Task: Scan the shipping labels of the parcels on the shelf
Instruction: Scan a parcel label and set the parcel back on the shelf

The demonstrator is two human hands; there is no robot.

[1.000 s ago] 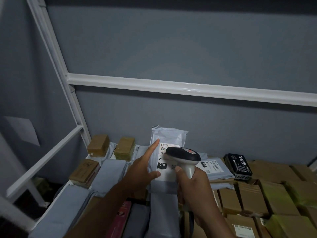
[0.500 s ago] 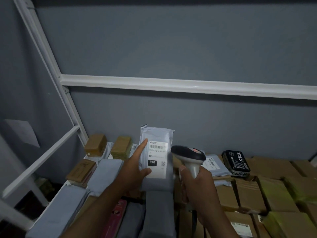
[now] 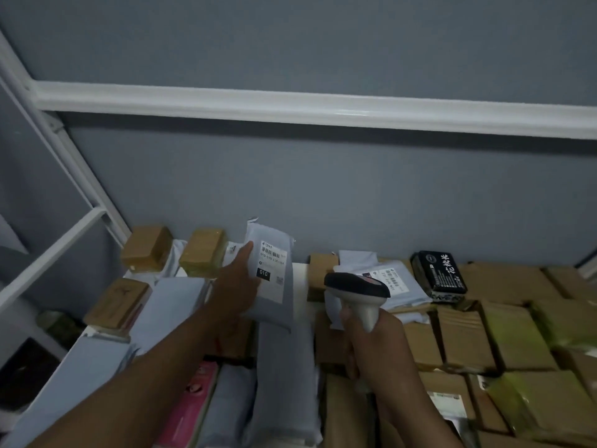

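Note:
My left hand (image 3: 237, 287) holds a grey mailer bag (image 3: 274, 305) upright by its left edge, thumb on the front and index finger stretched up along the side. Its white shipping label (image 3: 272, 268) with a barcode and a black "010" square faces me. My right hand (image 3: 376, 342) grips the handle of a barcode scanner (image 3: 357, 286), whose dark head sits to the right of the bag and a little below the label.
The shelf is packed with parcels: brown boxes at the back left (image 3: 147, 247) and across the right (image 3: 465, 337), grey mailers (image 3: 176, 305) lying flat, a black packet (image 3: 439, 274), a pink packet (image 3: 190, 402). White shelf frame bars (image 3: 290, 106) cross above and at left.
My left hand has carried the mailer left and away from the scanner, so a gap has opened between them. The scanner head has dropped lower and to the right.

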